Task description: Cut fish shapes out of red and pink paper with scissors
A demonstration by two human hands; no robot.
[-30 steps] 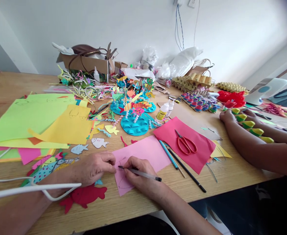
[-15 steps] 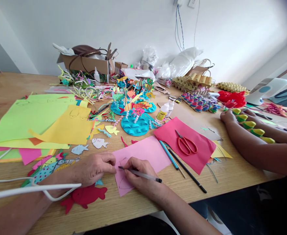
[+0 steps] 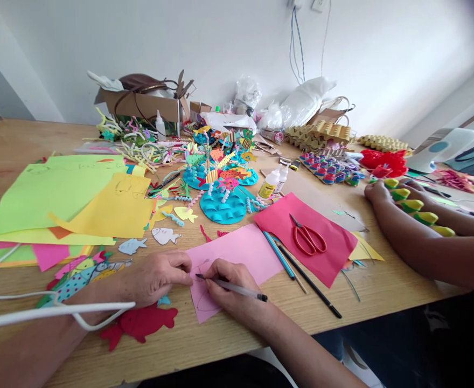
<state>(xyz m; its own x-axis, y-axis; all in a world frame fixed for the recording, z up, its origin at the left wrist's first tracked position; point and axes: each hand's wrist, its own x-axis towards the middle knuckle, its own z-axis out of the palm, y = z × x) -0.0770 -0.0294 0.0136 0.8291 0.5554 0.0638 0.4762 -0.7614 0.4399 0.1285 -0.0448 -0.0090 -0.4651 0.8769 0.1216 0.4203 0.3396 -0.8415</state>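
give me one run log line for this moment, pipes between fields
right hand: grips clear-barrelled pen, tip at pink paper | left hand: at pink paper's left edge | nearby: red-handled scissors on red paper

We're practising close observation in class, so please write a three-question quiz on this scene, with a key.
1. True or false: the red-handled scissors lie on the red paper.
2. Multiple choice: where is the pen?
A) in the person's left hand
B) in the person's right hand
C) beside the glue bottles
3. Fill in: the pen's tip is over ____ paper.

Key: 1. True. 2. B. 3. Pink paper.
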